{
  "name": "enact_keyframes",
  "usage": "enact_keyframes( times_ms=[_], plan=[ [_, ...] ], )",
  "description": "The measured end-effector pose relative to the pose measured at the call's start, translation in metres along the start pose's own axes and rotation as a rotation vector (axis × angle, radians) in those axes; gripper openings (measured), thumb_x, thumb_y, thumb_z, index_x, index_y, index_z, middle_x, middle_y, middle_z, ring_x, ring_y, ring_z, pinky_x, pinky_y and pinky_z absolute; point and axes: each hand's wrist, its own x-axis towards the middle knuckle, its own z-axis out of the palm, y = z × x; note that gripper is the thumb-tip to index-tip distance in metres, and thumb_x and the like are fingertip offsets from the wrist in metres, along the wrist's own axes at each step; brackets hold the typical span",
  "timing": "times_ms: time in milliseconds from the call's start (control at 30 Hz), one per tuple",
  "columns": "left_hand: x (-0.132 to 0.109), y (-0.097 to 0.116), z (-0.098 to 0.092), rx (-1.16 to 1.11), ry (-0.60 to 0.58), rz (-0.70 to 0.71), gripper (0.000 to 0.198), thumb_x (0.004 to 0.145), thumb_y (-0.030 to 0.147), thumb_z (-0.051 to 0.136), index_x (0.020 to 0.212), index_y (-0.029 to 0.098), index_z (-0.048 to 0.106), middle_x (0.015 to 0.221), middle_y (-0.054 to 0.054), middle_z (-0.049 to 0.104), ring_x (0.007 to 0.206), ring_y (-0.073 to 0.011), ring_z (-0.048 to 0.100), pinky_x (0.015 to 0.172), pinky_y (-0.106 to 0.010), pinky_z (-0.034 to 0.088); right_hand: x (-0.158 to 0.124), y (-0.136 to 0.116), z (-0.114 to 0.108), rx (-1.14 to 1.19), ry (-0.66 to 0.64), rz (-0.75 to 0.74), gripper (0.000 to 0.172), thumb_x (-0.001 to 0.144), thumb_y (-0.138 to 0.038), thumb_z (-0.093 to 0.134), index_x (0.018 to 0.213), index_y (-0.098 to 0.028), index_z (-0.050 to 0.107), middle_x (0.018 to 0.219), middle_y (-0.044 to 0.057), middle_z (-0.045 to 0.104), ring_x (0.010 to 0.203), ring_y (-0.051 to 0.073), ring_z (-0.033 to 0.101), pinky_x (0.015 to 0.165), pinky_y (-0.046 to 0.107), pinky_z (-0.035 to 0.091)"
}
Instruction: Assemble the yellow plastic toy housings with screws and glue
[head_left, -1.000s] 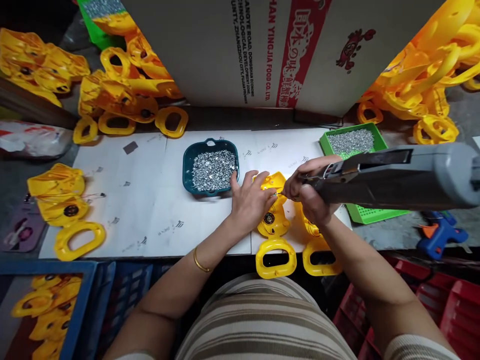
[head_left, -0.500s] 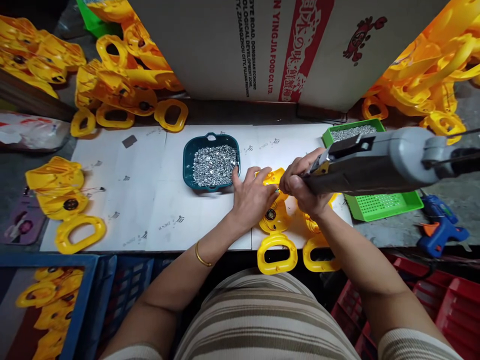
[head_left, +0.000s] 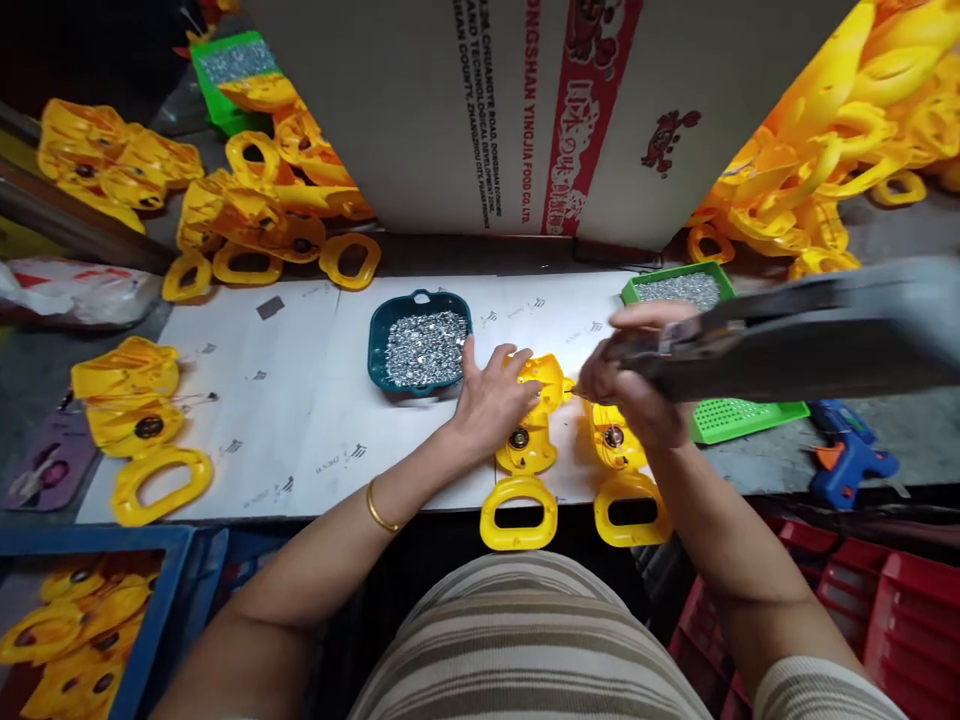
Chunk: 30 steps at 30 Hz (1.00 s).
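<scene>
My left hand (head_left: pixel 491 400) lies with spread fingers on the upper half of a yellow plastic shell (head_left: pixel 529 455), its thumb beside the dark green bin (head_left: pixel 379 370) of small metal screws. My right hand (head_left: pixel 637 385) is wrapped round a grey power screwdriver (head_left: pixel 795 330), blurred by motion, its front end pointing left towards that shell. The shell has a loop handle (head_left: pixel 519 538) overhanging the table's front edge and a round dark part inside. Just right of it, partly under my right forearm, lies a second yellow shell (head_left: pixel 626 455) of the same shape.
A large carton (head_left: pixel 420 130) stands at the back between piles of yellow shells (head_left: pixel 247 215). On the right are two green baskets (head_left: pixel 731 285) and a blue glue gun (head_left: pixel 851 455). Another shell (head_left: pixel 131 375) lies at left. Blue (head_left: pixel 169 620) and red (head_left: pixel 911 620) crates stand below.
My right hand has moved the power screwdriver slightly right, away from the shell's middle, uncovering more of both shells. My left hand stays on the shell with fingers spread. The view has shifted.
</scene>
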Motion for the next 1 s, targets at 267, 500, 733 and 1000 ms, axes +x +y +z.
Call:
enact_keyframes(
  times_ms=[267, 500, 733, 1000],
  plan=[
    [0.002, -0.001, -0.012, -0.11, 0.137, 0.067, 0.024, 0.093, 0.032, 0.053, 0.105, 0.022, 0.071, 0.118, -0.01, 0.065, 0.112, -0.0263, 0.053, 0.101, -0.053, 0.038, -0.019, -0.036, -0.068, 0.066, 0.343, -0.077, 0.017, 0.075, -0.028, 0.066, 0.09, -0.022, 0.06, 0.051, -0.007, 0.05, 0.036, 0.01, 0.045, 0.035, 0.025, 0.042],
    [0.034, 0.04, 0.002, -0.114, 0.058, 0.069, 0.035, 0.09, 0.046, 0.056, 0.1, 0.016, 0.072, 0.084, -0.008, 0.065, 0.083, -0.0213, 0.055, 0.069, -0.031, 0.044, -0.037, -0.031, -0.079, -0.029, 0.384, -0.036, 0.021, 0.074, -0.031, 0.069, 0.091, -0.024, 0.058, 0.052, -0.008, 0.053, 0.038, 0.01, 0.048, 0.039, 0.025, 0.044],
    [0.048, 0.055, -0.001, -0.156, -0.08, -0.081, 0.026, 0.087, 0.043, 0.062, 0.098, 0.022, 0.073, 0.086, -0.004, 0.07, 0.078, -0.0196, 0.062, 0.061, -0.028, 0.04, -0.042, -0.029, -0.089, -0.012, 0.318, -0.083, 0.02, 0.078, -0.028, 0.067, 0.096, -0.025, 0.06, 0.055, -0.007, 0.053, 0.04, 0.011, 0.051, 0.041, 0.028, 0.045],
    [0.058, 0.073, 0.001, -0.419, -0.058, -0.043, 0.009, 0.084, 0.021, 0.061, 0.087, 0.021, 0.07, 0.095, -0.001, 0.071, 0.08, -0.0158, 0.064, 0.07, -0.027, 0.046, -0.048, -0.019, -0.092, -0.06, 0.324, -0.046, 0.022, 0.078, -0.034, 0.067, 0.099, -0.031, 0.059, 0.056, -0.006, 0.051, 0.04, 0.014, 0.05, 0.038, 0.031, 0.042]
  ],
)
